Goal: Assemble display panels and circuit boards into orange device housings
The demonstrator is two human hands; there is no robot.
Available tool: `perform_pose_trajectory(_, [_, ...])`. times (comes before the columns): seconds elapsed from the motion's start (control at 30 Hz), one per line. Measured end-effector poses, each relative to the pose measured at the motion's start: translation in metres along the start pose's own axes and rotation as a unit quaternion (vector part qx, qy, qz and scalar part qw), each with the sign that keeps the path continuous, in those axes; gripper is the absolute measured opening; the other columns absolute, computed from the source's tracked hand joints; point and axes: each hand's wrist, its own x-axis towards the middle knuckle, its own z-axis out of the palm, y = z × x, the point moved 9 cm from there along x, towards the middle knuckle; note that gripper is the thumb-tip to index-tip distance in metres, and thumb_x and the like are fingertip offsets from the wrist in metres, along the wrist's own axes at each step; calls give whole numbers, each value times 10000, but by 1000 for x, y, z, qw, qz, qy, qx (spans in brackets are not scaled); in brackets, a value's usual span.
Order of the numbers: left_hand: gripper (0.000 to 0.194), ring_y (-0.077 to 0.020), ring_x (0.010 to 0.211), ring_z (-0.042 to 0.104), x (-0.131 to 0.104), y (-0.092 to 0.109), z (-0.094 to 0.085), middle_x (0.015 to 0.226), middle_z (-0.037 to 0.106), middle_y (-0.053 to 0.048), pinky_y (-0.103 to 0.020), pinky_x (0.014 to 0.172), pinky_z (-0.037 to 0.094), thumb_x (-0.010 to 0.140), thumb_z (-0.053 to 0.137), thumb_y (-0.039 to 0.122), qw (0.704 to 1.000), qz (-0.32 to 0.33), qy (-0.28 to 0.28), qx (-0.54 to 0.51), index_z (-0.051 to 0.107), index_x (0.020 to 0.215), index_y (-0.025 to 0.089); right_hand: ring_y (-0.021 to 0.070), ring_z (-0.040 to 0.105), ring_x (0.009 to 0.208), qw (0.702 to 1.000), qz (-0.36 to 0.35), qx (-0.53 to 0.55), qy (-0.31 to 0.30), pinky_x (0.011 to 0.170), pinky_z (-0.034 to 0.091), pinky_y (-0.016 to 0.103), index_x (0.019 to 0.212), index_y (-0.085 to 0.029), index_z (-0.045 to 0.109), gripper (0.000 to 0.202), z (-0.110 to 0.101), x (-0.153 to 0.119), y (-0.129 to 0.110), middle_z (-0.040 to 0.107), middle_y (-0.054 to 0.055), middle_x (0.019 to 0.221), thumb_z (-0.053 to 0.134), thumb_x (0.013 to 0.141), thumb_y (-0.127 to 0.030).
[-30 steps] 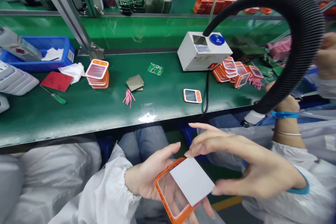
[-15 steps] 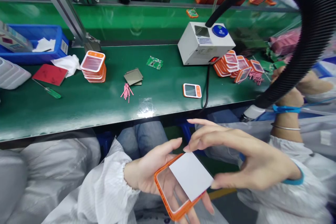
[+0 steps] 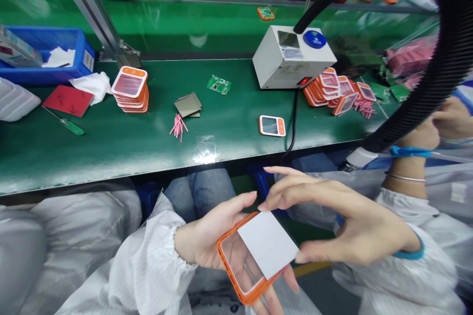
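My left hand [image 3: 218,234] supports an orange frame [image 3: 246,296] from below, its fingers visible through the clear window and its thumb above the upper edge. A white square panel [image 3: 269,245] lies over the right part of the frame, tilted with it. My right hand [image 3: 343,221] grips this panel by opposite edges, with fingertips at the top corner and the thumb at the right corner. Both hands are in front of the green bench, over my lap.
On the bench [image 3: 148,147] are a stack of orange frames [image 3: 130,89], grey squares [image 3: 187,105], pink strips [image 3: 179,126], a circuit board [image 3: 219,85] and an orange-white device [image 3: 272,126]. A black hose [image 3: 432,59] arches from a white box [image 3: 291,61]. A co-worker's arm [image 3: 410,162] is at right.
The view has shifted slightly. The white panel sits marginally lower and further left over the orange frame, with both hands keeping their hold.
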Motion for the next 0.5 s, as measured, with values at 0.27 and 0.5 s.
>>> perform_pose_trajectory(0.27, [817, -314, 670, 687, 3, 0, -5, 748, 695, -136, -524, 688, 529, 815, 221, 746, 1000, 13, -6, 24, 616, 1077, 81, 158, 635, 1057, 1000, 1, 11, 0, 1178, 261, 402, 1211, -244, 470, 554, 2, 0, 5, 693, 38, 1080, 769, 754, -334])
perform_pose_trajectory(0.5, [778, -296, 663, 690, 3, 1, -2, 764, 695, -112, -509, 677, 538, 816, 264, 743, 998, 21, -45, 35, 627, 1048, 95, 179, 655, 1016, 1000, 1, 23, 12, 1150, 299, 461, 1168, -227, 502, 511, 3, 0, 8, 705, 52, 1038, 773, 748, -333])
